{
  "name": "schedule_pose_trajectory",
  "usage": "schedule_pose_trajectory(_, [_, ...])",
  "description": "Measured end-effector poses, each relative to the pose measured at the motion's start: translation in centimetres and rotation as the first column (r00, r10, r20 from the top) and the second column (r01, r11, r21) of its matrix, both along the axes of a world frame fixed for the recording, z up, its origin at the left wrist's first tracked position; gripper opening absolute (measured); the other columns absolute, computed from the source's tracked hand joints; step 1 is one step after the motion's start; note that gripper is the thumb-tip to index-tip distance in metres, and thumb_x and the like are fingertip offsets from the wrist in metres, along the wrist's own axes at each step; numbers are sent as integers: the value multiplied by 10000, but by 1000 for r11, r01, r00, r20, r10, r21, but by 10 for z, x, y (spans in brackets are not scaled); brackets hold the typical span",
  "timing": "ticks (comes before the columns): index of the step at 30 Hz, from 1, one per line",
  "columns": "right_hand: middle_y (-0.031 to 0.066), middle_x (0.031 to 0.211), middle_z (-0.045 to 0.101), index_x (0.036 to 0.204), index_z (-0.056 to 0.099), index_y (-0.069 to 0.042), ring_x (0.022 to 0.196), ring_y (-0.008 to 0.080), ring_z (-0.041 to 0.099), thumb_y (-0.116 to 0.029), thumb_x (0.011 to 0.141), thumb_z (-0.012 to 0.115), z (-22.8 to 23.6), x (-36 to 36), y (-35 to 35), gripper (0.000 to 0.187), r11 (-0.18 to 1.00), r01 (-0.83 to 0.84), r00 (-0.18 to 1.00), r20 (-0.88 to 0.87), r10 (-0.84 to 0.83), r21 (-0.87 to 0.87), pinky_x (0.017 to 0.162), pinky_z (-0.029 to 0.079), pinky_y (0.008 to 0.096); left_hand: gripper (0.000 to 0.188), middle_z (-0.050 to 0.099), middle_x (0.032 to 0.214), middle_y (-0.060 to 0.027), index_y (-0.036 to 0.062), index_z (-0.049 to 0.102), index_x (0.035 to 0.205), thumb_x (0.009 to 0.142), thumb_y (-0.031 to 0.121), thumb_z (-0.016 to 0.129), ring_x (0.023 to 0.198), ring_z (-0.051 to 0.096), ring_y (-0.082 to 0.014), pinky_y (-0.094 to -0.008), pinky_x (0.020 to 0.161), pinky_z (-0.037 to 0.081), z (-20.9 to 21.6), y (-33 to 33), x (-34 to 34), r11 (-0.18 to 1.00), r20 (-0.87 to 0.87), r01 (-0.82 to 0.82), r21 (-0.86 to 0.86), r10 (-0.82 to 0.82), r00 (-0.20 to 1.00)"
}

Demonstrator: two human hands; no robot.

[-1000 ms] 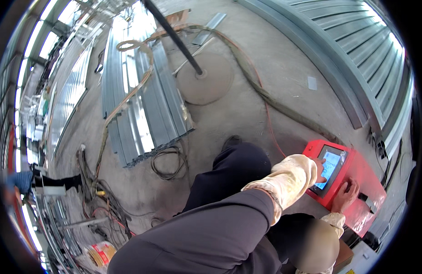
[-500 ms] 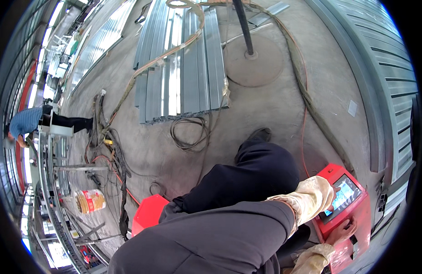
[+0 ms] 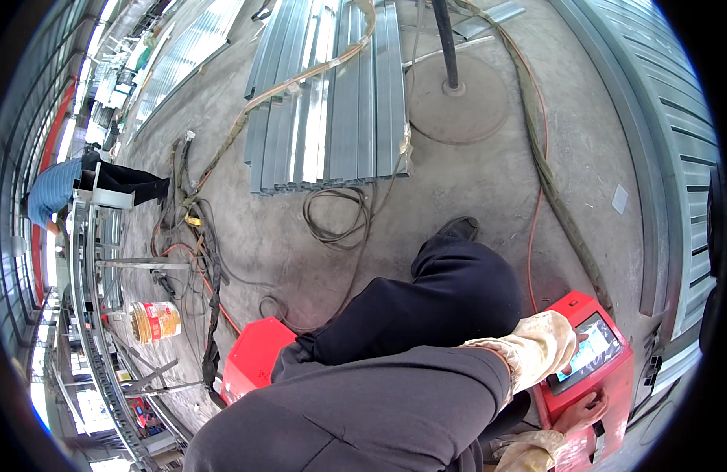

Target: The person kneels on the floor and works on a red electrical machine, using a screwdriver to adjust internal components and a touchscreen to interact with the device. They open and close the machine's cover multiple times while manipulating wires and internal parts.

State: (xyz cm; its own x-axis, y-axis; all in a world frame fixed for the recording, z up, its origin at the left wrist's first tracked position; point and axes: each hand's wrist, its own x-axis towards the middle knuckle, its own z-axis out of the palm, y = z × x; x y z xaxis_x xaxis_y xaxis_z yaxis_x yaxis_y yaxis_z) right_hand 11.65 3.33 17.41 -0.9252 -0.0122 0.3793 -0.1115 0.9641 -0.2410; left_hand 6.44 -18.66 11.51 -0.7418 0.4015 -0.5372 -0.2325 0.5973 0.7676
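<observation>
My left hand (image 3: 574,352) is at the touch screen (image 3: 596,348) of a red console (image 3: 569,304) at the lower right. A loose cream sleeve cover (image 3: 529,346) hides much of that hand; the fingers that show are apart, against or just over the lit screen. Below the screen, my right hand (image 3: 581,413) rests on the console's red front, its fingers loosely bent and apart with nothing seen in them. A cream cover (image 3: 530,452) also wraps that forearm. My grey left sleeve (image 3: 356,409) crosses the lower middle.
Grey metal profiles (image 3: 324,126) lie stacked ahead, crossed by a hose (image 3: 300,85). A round base (image 3: 458,110) carries a black pole. Cables (image 3: 198,244), a red casing (image 3: 261,354) and a bucket (image 3: 154,322) are left. Another person (image 3: 55,189) bends beside a rack. Grey panels (image 3: 655,118) line the right.
My view has shifted slightly, so the floor things sit further right and the console a little lower. Both hands stay at the console, with little movement against it.
</observation>
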Motion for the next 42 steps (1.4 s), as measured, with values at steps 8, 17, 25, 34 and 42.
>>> schedule_pose_trajectory(8, [221,1218,639,1208,641,41,1114,384,610,-146,997,590,-7,3,13,286,1000,19,1000,-13,-19,-7,973,504,473,660,375,1623,-135,61,748,1210,680,448,816,1448,388,-344,-503,1201,328,40,-18,8,992,-172,72,-101,-89,981])
schedule_pose_trajectory(17, [214,1203,645,1211,640,32,1086,372,630,-108,997,590,-3,0,12,261,999,-7,999,-36,8,39,935,528,451,596,394,1611,-151,42,772,1154,684,408,808,1440,407,-348,-479,1168,382,-9,6,5,998,-191,-2,63,14,982])
schedule_pose_trajectory(25, [205,1164,664,1183,648,36,1094,385,613,-104,971,591,6,3,-8,260,1000,4,998,-68,-4,0,975,488,490,477,421,1564,-233,-14,765,1051,692,300,768,1445,406,-368,-558,1122,389,13,-32,0,991,-291,88,102,-55,955])
schedule_pose_trajectory(34, [182,1240,611,1198,616,-40,1196,387,550,-87,885,586,32,4,-37,318,979,177,983,67,-171,-102,1044,425,509,306,587,968,-116,79,550,786,753,295,764,958,602,-373,-515,754,459,90,-143,41,963,-209,268,13,-259,943])
schedule_pose_trajectory(42, [225,1328,574,1254,592,-46,1280,421,509,-192,909,627,75,-2,-30,376,971,202,738,672,-64,-130,1065,428,514,385,661,1135,-35,130,703,1046,776,399,759,1120,581,-281,-464,937,430,271,-305,103,644,-160,537,-545,-709,687])
